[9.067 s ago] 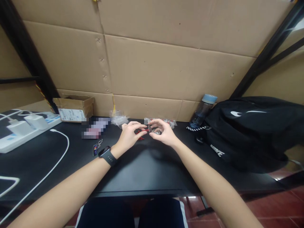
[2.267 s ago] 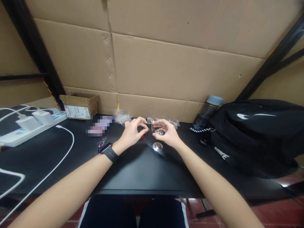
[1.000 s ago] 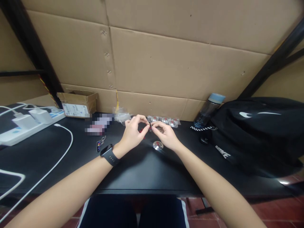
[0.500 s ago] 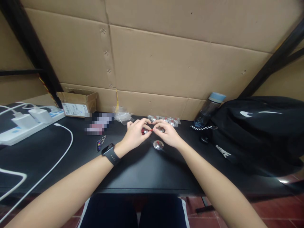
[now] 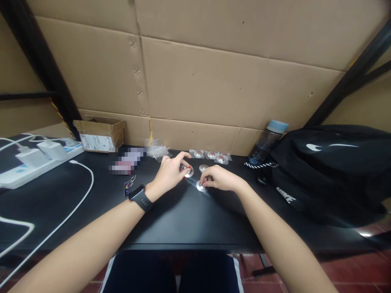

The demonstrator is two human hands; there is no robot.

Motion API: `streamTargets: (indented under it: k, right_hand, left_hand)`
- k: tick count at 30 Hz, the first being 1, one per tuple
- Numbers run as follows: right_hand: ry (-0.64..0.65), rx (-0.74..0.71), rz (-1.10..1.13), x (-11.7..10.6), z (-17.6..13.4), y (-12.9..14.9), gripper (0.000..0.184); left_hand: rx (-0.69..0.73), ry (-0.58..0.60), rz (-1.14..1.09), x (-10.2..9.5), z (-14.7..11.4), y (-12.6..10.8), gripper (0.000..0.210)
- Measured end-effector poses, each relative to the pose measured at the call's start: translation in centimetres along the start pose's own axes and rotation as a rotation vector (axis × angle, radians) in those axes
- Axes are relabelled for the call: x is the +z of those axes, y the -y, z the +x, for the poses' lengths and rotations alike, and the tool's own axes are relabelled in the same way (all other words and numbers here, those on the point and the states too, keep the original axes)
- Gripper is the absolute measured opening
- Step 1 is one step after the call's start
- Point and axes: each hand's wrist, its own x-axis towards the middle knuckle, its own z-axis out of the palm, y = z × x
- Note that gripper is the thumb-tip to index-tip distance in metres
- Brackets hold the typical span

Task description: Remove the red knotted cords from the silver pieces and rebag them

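Several small silver discs with red centres are on the black table, some bare and some in clear bags. My left hand [image 5: 170,173], with a dark watch on its wrist, curls around one bare silver disc [image 5: 190,173]. Its thumb touches the disc near the red centre, while the forefinger arches above. Some red shows between these fingers. To the right and nearer me, my right hand [image 5: 220,178] has its fingertips pinched at the middle of another silver disc [image 5: 200,187]. A third bare disc [image 5: 203,167] lies just behind that hand.
Bagged discs [image 5: 210,154] line the cardboard wall [image 5: 195,93]. Crumpled clear bags [image 5: 158,151], a keychain [image 5: 126,188] and a small carton [image 5: 99,136] are on the left, with a power strip [image 5: 39,165]. A bottle [image 5: 265,142] and black backpack [image 5: 330,175] stand right.
My hands, close together before, have moved apart. The right hand has come down and nearer me to the front disc. The left hand stays by its disc, now lower and in plainer sight.
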Motion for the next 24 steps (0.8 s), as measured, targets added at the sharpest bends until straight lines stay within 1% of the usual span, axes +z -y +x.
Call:
streamTargets:
  k: [2, 4, 6, 8, 12, 17, 20, 24]
  right_hand:
    - [-0.1, 0.002, -0.02, 0.0, 0.1, 0.2, 0.007]
    - [-0.239, 0.028, -0.003, 0.1, 0.4, 0.5, 0.007]
    - [-0.362, 0.052, 0.076, 0.4, 0.7, 0.7, 0.006]
    - [-0.423, 0.047, 0.209, 0.9, 1.0, 0.9, 0.01]
    - [-0.432, 0.024, 0.461, 2.1, 1.6, 1.2, 0.021]
    - [-0.448, 0.105, 0.701, 3.4, 2.0, 1.4, 0.027]
    - [-0.447, 0.13, 0.775, 3.6, 2.2, 1.4, 0.031]
    - [-0.442, 0.124, 0.783, 3.3, 2.1, 1.4, 0.042]
  left_hand:
    - [0.004, -0.017, -0.03, 0.0, 0.0, 0.1, 0.033]
    - [-0.002, -0.029, -0.113, 0.1, 0.0, 0.3, 0.03]
    - [-0.029, -0.031, -0.223, 0.2, 0.0, 0.3, 0.029]
    - [-0.057, -0.031, -0.314, 0.4, 0.0, 0.2, 0.028]
    - [-0.061, -0.042, -0.43, 0.8, -0.1, -0.2, 0.026]
    - [-0.058, -0.03, -0.493, 1.0, -0.2, -0.4, 0.025]
    - [-0.067, -0.029, -0.494, 1.1, -0.3, -0.4, 0.026]
    - [-0.08, -0.034, -0.462, 1.0, -0.2, 0.0, 0.028]
